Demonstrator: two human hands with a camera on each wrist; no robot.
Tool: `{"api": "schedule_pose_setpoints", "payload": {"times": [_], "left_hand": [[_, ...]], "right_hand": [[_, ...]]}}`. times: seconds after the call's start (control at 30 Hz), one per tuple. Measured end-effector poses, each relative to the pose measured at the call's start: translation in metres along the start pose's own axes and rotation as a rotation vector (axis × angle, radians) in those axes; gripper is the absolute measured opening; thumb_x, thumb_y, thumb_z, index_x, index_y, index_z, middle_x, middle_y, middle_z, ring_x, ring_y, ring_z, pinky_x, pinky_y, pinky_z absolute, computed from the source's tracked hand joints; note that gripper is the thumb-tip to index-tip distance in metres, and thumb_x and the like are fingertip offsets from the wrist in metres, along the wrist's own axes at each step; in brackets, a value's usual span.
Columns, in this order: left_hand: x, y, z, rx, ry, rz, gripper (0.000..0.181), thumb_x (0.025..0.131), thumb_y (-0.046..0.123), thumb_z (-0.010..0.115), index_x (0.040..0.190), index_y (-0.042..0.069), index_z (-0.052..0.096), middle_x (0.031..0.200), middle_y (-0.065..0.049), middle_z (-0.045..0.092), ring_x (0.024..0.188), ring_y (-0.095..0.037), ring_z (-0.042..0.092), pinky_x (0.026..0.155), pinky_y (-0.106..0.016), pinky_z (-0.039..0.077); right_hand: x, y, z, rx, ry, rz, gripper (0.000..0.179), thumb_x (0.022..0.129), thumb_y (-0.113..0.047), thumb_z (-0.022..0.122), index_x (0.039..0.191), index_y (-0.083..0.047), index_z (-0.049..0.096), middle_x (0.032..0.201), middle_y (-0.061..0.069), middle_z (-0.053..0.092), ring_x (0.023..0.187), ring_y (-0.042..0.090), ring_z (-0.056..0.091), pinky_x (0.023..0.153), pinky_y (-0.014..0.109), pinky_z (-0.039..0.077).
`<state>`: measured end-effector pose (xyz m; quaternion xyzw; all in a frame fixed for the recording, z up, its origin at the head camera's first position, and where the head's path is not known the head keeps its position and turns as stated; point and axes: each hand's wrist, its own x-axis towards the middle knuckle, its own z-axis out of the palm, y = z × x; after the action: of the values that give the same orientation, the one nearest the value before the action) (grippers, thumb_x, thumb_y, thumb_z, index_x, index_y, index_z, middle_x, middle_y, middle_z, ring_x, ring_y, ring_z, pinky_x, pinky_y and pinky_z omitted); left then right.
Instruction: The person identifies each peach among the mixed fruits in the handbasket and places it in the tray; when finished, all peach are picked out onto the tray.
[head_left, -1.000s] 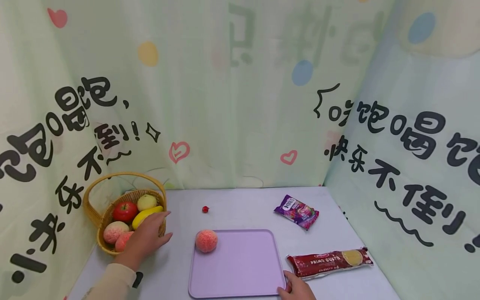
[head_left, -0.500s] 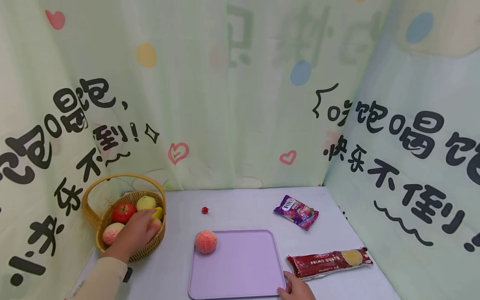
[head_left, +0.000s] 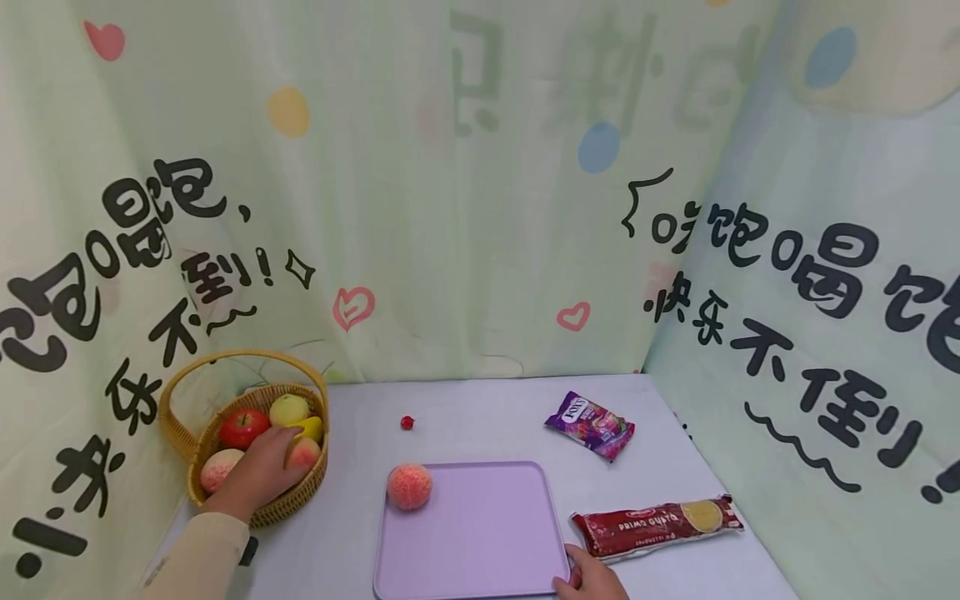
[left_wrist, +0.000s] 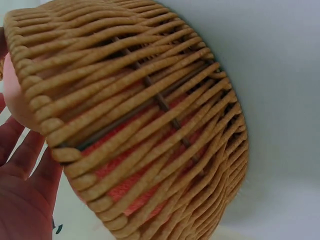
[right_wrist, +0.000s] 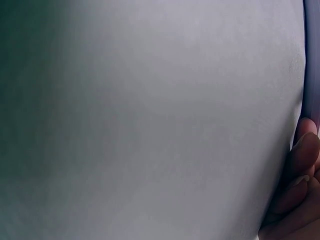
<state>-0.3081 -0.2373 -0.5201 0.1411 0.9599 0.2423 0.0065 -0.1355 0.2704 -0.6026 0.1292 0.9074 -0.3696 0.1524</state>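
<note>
The person's left sleeve (head_left: 201, 557) is long and cream-coloured.

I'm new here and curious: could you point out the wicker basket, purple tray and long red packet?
Wicker basket (left_wrist: 150, 117): left wrist view, on its woven outer wall.
Purple tray (head_left: 472, 537): head view, on its bare flat surface.
Long red packet (head_left: 654, 527): head view, on the middle of its wrapper.

Count from my remote feed: 1 basket (head_left: 300, 500), in it 1 red fruit (head_left: 243, 428), 1 pale-green fruit (head_left: 288, 409), 1 yellow fruit (head_left: 311, 429), at least 2 peaches (head_left: 303, 454) (part hidden). Outside it I log 1 further peach (head_left: 409, 487), 1 tray (head_left: 480, 533), 2 packets (head_left: 590, 426), 1 small red piece (head_left: 407, 423), 1 bench (head_left: 480, 421).
</note>
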Motion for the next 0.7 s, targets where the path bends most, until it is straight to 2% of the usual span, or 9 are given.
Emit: {"api": "schedule_pose_setpoints", "payload": {"times": [0.1, 0.3, 0.7], "left_hand": [[0.002, -0.004, 0.002, 0.002, -0.011, 0.006, 0.062, 0.094, 0.026, 0.072, 0.144, -0.003, 0.050, 0.141, -0.027, 0.053, 0.132, -0.046, 0.046, 0.108, -0.066, 0.043], [0.003, -0.012, 0.005, 0.046, 0.008, 0.056, 0.056, 0.092, 0.024, 0.075, 0.138, -0.004, 0.056, 0.133, -0.024, 0.058, 0.125, -0.043, 0.051, 0.107, -0.063, 0.045], [0.006, -0.024, 0.012, 0.052, 0.019, 0.070, 0.066, 0.087, 0.029, 0.082, 0.140, -0.001, 0.055, 0.129, -0.020, 0.062, 0.121, -0.042, 0.054, 0.104, -0.065, 0.046]], "right_hand": [[0.000, 0.000, 0.001, -0.004, 0.004, -0.001, 0.066, 0.091, -0.029, 0.076, 0.136, 0.014, 0.053, 0.074, 0.004, 0.053, 0.067, 0.016, 0.048, 0.062, 0.031, 0.040], [-0.001, 0.000, 0.001, -0.005, 0.003, -0.003, 0.066, 0.091, -0.029, 0.077, 0.136, 0.013, 0.054, 0.074, 0.004, 0.052, 0.067, 0.016, 0.048, 0.062, 0.031, 0.040], [-0.003, -0.001, -0.001, -0.009, 0.011, -0.012, 0.068, 0.091, -0.031, 0.077, 0.136, 0.014, 0.053, 0.073, 0.004, 0.052, 0.066, 0.016, 0.048, 0.062, 0.030, 0.041]]}}
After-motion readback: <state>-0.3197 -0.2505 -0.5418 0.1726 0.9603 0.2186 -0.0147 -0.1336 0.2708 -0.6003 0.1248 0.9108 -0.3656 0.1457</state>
